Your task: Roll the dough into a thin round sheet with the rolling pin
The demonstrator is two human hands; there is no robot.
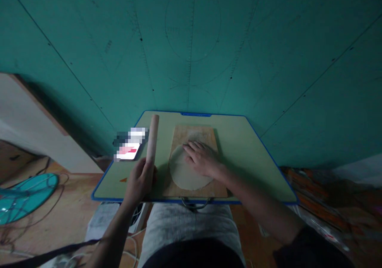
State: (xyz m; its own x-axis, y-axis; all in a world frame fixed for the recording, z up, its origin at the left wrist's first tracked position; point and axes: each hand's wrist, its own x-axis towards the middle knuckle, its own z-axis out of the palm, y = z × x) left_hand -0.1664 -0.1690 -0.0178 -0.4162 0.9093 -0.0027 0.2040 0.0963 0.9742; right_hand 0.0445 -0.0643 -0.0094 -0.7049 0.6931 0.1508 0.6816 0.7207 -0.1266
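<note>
I see the left hand [140, 180] closed around the near end of the rolling pin [152, 140], which lies on the counter [253, 156] just beside the wooden board [205, 134]. The right hand [203, 158] rests flat, fingers [191, 146] stretched open, on the round dough [185, 176] on this board. A phone [129, 150] lies at the left.

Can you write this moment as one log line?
left hand: grips rolling pin | right hand: flat on dough | dough on wooden board
</note>
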